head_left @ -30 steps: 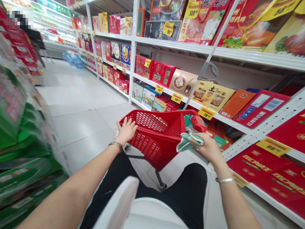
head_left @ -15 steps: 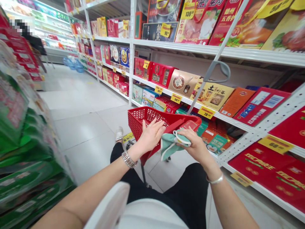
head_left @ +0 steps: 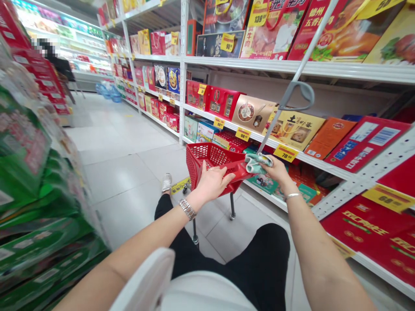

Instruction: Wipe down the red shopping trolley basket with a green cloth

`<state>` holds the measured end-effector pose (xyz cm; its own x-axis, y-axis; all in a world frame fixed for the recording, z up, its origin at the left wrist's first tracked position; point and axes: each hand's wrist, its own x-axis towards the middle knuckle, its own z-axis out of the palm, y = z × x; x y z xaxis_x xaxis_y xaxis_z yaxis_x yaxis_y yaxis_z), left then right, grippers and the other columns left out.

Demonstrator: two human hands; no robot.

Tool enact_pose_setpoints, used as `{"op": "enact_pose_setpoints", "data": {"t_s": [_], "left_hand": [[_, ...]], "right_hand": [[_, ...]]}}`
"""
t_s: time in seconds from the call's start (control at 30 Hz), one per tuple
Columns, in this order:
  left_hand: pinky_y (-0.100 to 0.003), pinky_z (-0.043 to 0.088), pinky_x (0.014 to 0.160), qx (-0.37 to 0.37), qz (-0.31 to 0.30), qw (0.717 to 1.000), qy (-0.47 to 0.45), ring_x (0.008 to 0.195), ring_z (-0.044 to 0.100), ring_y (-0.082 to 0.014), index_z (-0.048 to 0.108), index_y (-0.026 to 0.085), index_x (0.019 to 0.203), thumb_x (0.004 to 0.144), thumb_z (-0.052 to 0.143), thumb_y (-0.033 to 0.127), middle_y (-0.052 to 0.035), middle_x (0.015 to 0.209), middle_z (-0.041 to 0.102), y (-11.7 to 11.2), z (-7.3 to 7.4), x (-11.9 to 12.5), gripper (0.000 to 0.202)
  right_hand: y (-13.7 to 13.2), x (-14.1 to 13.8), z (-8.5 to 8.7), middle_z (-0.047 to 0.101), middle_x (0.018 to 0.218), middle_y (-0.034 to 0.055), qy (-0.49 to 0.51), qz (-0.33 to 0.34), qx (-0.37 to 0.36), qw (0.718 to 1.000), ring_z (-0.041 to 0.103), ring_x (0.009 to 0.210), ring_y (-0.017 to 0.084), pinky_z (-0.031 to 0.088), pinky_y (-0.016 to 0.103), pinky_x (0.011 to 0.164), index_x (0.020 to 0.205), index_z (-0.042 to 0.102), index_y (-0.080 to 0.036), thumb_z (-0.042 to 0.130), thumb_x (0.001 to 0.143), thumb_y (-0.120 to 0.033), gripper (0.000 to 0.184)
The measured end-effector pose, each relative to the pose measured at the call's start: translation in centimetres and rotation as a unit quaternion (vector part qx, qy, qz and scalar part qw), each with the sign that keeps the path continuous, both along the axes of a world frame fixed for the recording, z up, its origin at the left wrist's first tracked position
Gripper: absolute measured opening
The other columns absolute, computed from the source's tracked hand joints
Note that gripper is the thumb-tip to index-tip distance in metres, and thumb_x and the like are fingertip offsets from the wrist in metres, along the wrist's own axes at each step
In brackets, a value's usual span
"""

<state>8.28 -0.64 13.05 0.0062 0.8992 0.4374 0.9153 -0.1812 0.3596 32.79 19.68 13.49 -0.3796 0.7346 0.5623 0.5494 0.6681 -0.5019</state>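
Observation:
A red plastic shopping basket (head_left: 194, 166) with a perforated wall stands on thin wheeled legs between my knees. My left hand (head_left: 212, 181), palm down, lies over its near rim with the fingers bent over the edge. In my right hand (head_left: 278, 169) is a bunched pale green cleaning cloth (head_left: 254, 164) with white edging. The cloth touches the right-hand corner of the basket. My right fingertips are partly hidden behind the folds.
Shelves (head_left: 214, 110) of boxed goods with yellow price tags line the right. A pole with a grey loop handle (head_left: 296, 97) rises behind the basket. Green packages (head_left: 48, 250) are stacked close at left. Down the aisle are a person (head_left: 61, 67) and blue water jugs (head_left: 108, 92).
My right hand has carried the cloth up and away to the basket's right corner. My left hand has gone from outstretched fingers to bent over the rim. The basket has turned slightly.

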Motion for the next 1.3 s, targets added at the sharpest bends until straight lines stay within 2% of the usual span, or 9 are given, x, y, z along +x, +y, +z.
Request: {"op": "enact_pose_setpoints", "data": {"t_s": [0.13,0.27,0.43,0.6,0.73,0.87,1.07,1.2,1.3], "left_hand": [[-0.062,0.009,0.126,0.015,-0.004,1.000,-0.024,0.116,0.066,-0.0254,0.071,0.024,0.112,0.106,0.032,0.045,-0.0081,0.119,0.076,-0.3,-0.2,-0.4,0.045],[-0.062,0.009,0.126,0.021,0.016,0.999,-0.044,0.120,0.065,-0.0267,0.070,0.023,0.120,0.105,0.035,0.043,-0.0092,0.126,0.074,-1.1,-0.7,-0.6,0.043],[-0.063,0.012,0.126,0.036,0.066,0.996,-0.057,0.117,0.068,-0.0272,0.072,0.023,0.119,0.105,0.034,0.040,-0.0091,0.121,0.076,-2.0,-1.5,-2.2,0.044],[-0.066,0.009,0.125,0.035,0.117,0.989,-0.081,0.128,0.062,-0.0270,0.070,0.023,0.123,0.105,0.028,0.036,-0.0076,0.128,0.074,-3.6,-2.2,-6.7,0.048],[-0.071,0.006,0.123,0.049,0.178,0.979,-0.083,0.143,0.049,-0.0290,0.065,0.026,0.132,0.105,0.022,0.034,-0.0060,0.139,0.067,-4.9,-2.6,-10.8,0.051],[-0.076,0.006,0.120,0.064,0.251,0.963,-0.075,0.149,0.040,-0.0336,0.061,0.025,0.138,0.105,0.022,0.035,-0.0082,0.145,0.062,-5.5,-3.0,-13.3,0.053],[-0.079,0.005,0.117,0.013,0.280,0.956,-0.083,0.148,0.040,-0.0377,0.062,0.025,0.140,0.104,0.023,0.034,-0.0109,0.142,0.064,-4.8,-2.6,-15.4,0.053],[-0.082,0.005,0.115,-0.019,0.270,0.958,-0.090,0.148,0.039,-0.0401,0.063,0.026,0.138,0.104,0.025,0.036,-0.0104,0.145,0.062,-3.6,-1.9,-16.8,0.052],[-0.084,0.006,0.113,-0.010,0.286,0.953,-0.103,0.145,0.042,-0.0427,0.068,0.024,0.131,0.103,0.032,0.038,-0.0129,0.146,0.061,-2.9,-1.5,-17.1,0.047]], "right_hand": [[2.2,1.4,0.0,0.073,0.080,0.0045,0.014,-0.045,-0.030,0.998,0.066,0.077,0.023,0.056,0.040,0.079,0.086,0.069,-0.021,0.072,0.071,-0.044,0.028],[1.9,1.8,0.4,0.074,0.083,0.0029,-0.001,-0.037,-0.056,0.998,0.066,0.079,0.022,0.054,0.039,0.082,0.088,0.070,-0.020,0.071,0.066,-0.033,0.026],[-1.4,1.1,1.0,0.073,0.080,0.0012,-0.029,0.000,-0.054,0.998,0.064,0.076,0.021,0.051,0.032,0.073,0.087,0.071,-0.021,0.073,0.066,-0.038,0.027],[-6.4,-0.9,0.6,0.069,0.075,-0.0006,-0.016,0.053,-0.033,0.998,0.062,0.071,0.019,0.049,0.028,0.067,0.086,0.067,-0.022,0.069,0.074,-0.049,0.029],[-10.7,-2.8,0.0,0.072,0.085,0.0007,-0.033,0.100,0.011,0.994,0.065,0.078,0.021,0.053,0.039,0.088,0.093,0.066,-0.024,0.068,0.082,-0.048,0.027],[-14.2,-4.0,-0.7,0.075,0.099,0.0054,-0.044,0.116,0.079,0.989,0.069,0.094,0.025,0.039,0.052,0.113,0.103,0.067,-0.025,0.069,0.087,-0.043,0.025],[-17.2,-2.4,-1.3,0.076,0.110,0.0068,-0.041,0.166,0.083,0.982,0.071,0.105,0.025,0.032,0.059,0.119,0.111,0.068,-0.027,0.070,0.089,-0.041,0.026],[-18.5,-0.4,-1.8,0.075,0.116,0.0079,-0.013,0.155,0.080,0.985,0.070,0.111,0.026,0.028,0.061,0.122,0.114,0.068,-0.028,0.070,0.088,-0.037,0.028],[-19.7,0.1,-2.7,0.076,0.113,0.0070,0.049,0.147,0.071,0.985,0.072,0.107,0.026,0.031,0.058,0.122,0.114,0.068,-0.028,0.072,0.088,-0.036,0.028]]}}
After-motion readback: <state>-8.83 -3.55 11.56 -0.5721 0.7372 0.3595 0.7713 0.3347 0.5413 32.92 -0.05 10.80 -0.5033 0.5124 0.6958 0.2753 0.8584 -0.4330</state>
